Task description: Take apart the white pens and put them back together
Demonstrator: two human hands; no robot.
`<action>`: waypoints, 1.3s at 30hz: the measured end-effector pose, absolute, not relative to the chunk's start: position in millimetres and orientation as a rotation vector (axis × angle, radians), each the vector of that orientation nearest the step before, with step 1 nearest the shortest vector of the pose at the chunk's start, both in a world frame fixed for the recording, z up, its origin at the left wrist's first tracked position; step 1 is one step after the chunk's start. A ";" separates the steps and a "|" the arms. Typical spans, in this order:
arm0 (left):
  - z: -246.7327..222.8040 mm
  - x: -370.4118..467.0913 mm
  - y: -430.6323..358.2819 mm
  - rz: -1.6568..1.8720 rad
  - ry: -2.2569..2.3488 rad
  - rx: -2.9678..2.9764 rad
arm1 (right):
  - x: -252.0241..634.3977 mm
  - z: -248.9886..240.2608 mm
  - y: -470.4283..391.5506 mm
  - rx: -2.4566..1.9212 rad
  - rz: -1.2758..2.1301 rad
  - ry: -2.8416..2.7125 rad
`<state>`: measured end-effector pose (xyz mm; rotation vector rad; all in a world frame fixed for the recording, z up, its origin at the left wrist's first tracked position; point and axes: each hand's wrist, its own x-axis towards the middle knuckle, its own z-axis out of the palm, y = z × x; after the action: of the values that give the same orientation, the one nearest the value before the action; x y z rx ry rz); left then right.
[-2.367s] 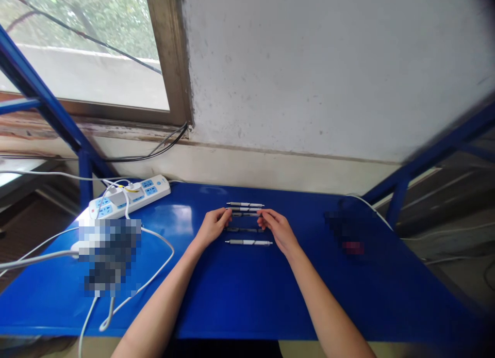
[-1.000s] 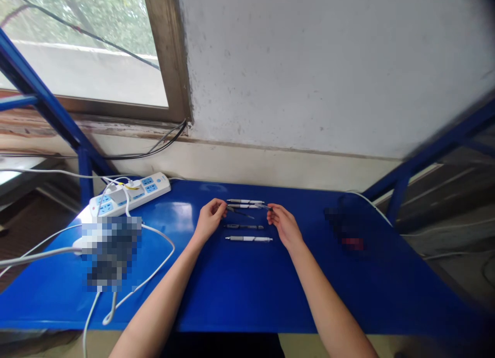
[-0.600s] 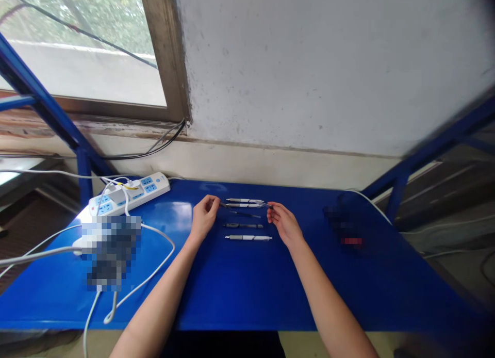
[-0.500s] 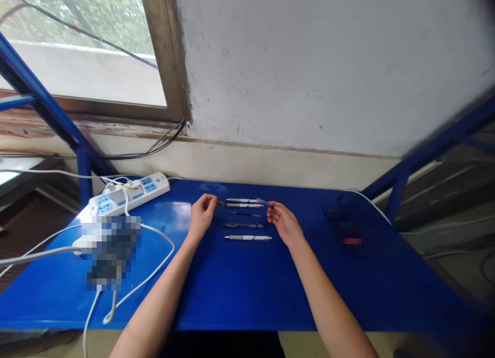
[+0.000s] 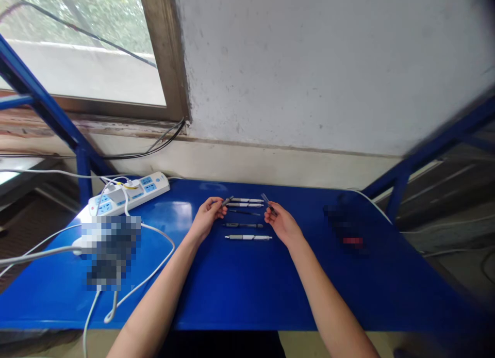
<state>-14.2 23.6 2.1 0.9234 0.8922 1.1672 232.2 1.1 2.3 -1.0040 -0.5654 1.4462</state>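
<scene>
Clear pen barrel [image 5: 265, 198] tilts steeper, pinched in my right hand [image 5: 284, 225]; left hand [image 5: 204, 218] pinches dark pen piece [image 5: 228, 200], nearer the crosswise refill [image 5: 244, 212].

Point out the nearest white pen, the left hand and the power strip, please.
Nearest white pen [image 5: 248, 238]: head view, middle of barrel.
Left hand [image 5: 206, 218]: head view, back of hand.
Power strip [image 5: 144, 197]: head view, white front side.
</scene>
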 end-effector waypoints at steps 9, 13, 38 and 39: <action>4.2 -15.3 22.8 1.120 0.831 0.859 | 231.8 6.8 -1.1 -0.979 1.551 -0.522; 1.8 -14.5 24.0 1.092 0.829 0.865 | 231.0 7.0 -2.1 -0.991 1.554 -0.566; -0.6 -14.8 24.9 1.127 1.068 1.162 | 253.4 -10.0 1.0 -1.655 0.510 -1.371; -1.4 -15.0 24.9 1.122 1.094 1.209 | 255.7 -11.4 0.7 -1.697 0.420 -1.424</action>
<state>-15.0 24.9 -1.4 1.2093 1.0937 1.1215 255.7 0.7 -11.4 -1.6967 -1.4240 0.4204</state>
